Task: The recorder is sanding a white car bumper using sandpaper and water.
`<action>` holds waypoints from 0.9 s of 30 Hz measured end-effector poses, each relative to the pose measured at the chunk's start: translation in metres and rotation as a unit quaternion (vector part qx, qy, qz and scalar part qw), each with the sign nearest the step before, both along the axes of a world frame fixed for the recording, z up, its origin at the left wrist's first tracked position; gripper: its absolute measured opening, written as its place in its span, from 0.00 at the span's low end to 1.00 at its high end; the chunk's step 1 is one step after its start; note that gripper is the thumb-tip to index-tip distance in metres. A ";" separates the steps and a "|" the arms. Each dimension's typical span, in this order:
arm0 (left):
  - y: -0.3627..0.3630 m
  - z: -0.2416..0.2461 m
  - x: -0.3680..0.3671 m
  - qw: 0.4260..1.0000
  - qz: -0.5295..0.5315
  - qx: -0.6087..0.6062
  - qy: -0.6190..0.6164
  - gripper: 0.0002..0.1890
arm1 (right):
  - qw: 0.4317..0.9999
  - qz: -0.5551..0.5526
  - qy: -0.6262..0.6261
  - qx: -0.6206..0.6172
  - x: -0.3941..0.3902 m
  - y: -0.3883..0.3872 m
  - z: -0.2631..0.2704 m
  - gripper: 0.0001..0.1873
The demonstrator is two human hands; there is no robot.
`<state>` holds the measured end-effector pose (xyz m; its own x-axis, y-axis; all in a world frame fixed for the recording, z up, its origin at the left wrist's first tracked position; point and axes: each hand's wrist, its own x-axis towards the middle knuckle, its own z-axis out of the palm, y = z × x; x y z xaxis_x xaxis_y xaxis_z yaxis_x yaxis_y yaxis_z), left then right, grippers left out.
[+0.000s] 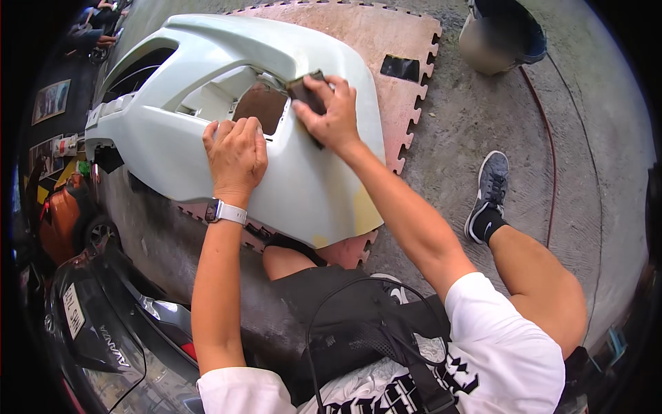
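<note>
A pale grey-green car bumper cover [315, 176] lies before me on pink interlocking foam mats [401, 108], with yellowish patches near its lower right edge. My right hand [333, 111] grips a dark sanding block [306, 93] against the surface at the right rim of the rectangular opening [264, 106]. The fingers of my left hand [237, 152] are bent over the opening's lower edge and hold the bumper cover there. The palm side of that hand is hidden. My left wrist wears a watch [226, 211] with a light band.
A bucket [486, 49] stands on the concrete floor at the upper right, near a red hose [548, 134] and a thin dark cable [587, 139]. A black patch [400, 68] lies on the mat. A dark car [108, 331] stands at the lower left; people sit at the far upper left.
</note>
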<state>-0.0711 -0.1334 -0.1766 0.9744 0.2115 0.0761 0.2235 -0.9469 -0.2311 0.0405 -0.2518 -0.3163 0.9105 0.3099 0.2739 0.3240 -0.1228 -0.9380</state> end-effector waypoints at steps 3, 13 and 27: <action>0.004 0.004 -0.007 1.000 0.004 0.010 -0.002 0.08 | 0.997 0.064 -0.034 0.030 -0.069 -0.035 0.021 0.29; 0.004 0.003 -0.005 1.000 0.007 0.007 -0.001 0.08 | 0.997 0.055 -0.048 0.032 -0.042 -0.008 0.026 0.30; 0.002 0.006 -0.003 1.000 0.014 0.016 0.010 0.10 | 0.997 0.064 -0.017 0.045 -0.065 -0.044 0.013 0.29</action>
